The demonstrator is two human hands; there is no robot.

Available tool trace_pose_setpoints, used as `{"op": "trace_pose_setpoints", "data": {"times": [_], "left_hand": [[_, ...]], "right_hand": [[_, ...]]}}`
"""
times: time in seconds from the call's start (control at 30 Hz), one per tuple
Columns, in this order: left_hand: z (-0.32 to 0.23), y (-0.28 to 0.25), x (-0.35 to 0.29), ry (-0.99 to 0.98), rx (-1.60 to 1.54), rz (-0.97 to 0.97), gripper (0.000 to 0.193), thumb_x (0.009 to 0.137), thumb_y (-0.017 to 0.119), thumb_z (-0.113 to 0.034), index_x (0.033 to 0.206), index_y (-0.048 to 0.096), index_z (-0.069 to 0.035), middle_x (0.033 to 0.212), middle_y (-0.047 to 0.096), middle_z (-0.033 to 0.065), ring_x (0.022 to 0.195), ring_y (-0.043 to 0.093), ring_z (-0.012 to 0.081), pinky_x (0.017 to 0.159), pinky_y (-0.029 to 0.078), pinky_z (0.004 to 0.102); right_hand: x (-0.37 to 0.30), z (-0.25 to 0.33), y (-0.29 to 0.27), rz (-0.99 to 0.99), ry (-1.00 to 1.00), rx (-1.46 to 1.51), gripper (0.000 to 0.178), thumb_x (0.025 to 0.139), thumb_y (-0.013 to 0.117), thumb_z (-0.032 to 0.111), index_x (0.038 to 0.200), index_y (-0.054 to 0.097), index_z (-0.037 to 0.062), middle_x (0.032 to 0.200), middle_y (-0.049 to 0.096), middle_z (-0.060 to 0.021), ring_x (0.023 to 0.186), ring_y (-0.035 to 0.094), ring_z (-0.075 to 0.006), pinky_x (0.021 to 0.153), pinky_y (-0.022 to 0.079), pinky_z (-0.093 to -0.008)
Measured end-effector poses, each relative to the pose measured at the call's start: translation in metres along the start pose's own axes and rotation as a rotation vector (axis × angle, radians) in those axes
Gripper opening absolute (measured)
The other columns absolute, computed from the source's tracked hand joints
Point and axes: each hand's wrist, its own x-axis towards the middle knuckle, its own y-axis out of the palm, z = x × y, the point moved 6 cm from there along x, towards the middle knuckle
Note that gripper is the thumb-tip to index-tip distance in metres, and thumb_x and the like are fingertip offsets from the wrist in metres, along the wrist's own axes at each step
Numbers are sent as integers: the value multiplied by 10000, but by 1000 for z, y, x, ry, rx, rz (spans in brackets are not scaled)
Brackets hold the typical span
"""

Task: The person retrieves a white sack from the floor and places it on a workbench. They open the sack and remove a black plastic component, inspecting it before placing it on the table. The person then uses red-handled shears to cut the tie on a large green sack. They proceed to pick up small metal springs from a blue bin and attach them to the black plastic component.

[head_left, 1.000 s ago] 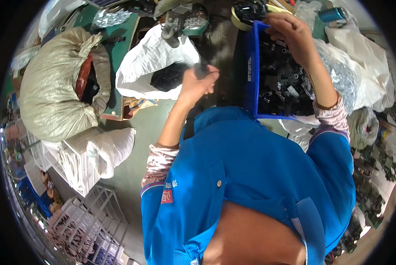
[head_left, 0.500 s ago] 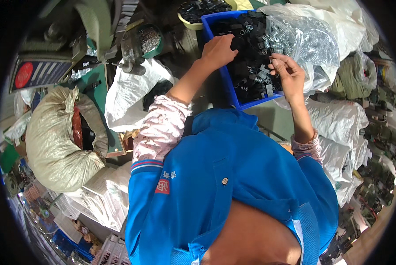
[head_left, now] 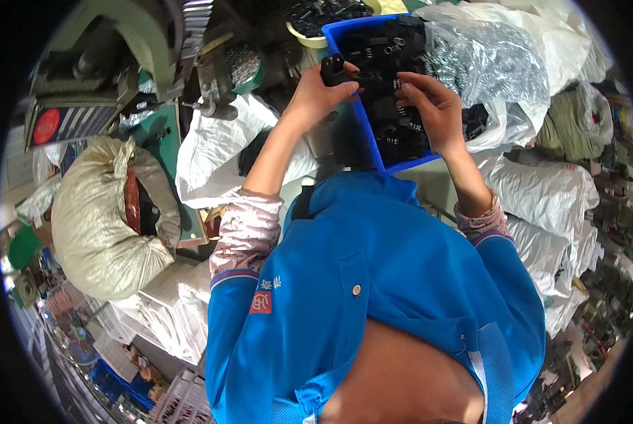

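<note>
My left hand is closed on a black plastic part, held above the left rim of a blue crate. My right hand is over the crate, thumb and fingers drawn together at what looks like a small metal spring. Its fingertips partly hide that piece. Black parts fill the crate, some with metal coils on them. A clear plastic bag of metal springs lies over the crate's right side, beside my right hand.
Beyond the crate stands a yellow bowl of black parts. Left of my left arm are a white sack, a green container of small metal pieces and a machine. White sacks are stacked at the right.
My left hand has come out of the crate leftward, now with a black plastic part in it. My right hand has moved left, away from the bag of springs.
</note>
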Motion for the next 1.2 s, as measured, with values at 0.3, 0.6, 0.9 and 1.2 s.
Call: {"op": "trace_pose_setpoints", "data": {"times": [0.3, 0.6, 0.9, 1.2], "left_hand": [[-24, -40, -81, 166, 112, -211, 264, 782, 647, 0, 1045, 626, -8, 908, 649, 26, 825, 570, 77, 747, 462, 226], [-34, -98, -163, 256, 341, -500, 262, 700, 730, -42, 937, 626, -6, 773, 646, 48, 723, 584, 92, 685, 474, 240], [-34, -133, -232, 384, 459, -712, 326, 738, 715, -20, 1037, 585, -15, 895, 638, 39, 817, 585, 89, 747, 477, 230], [-42, -134, -247, 612, 543, -660, 167, 746, 678, -5, 903, 621, -9, 944, 643, 116, 857, 629, 228, 771, 493, 287]], "right_hand": [[12, 29, 91, 378, -50, -14, 191, 882, 599, 89, 1049, 615, -2, 869, 648, -43, 795, 598, -82, 712, 485, -216], [-4, 58, 201, 628, -662, -461, 190, 760, 645, -15, 942, 674, 31, 890, 638, -95, 803, 610, -223, 691, 488, -293], [-26, 45, 278, 766, -297, -404, 297, 800, 630, 79, 1080, 542, 29, 1000, 642, -151, 866, 635, -275, 717, 505, -305], [-52, -48, 283, 760, 837, 514, 303, 920, 537, 290, 918, 587, -9, 758, 621, -86, 610, 536, -97, 507, 425, -213]]}}
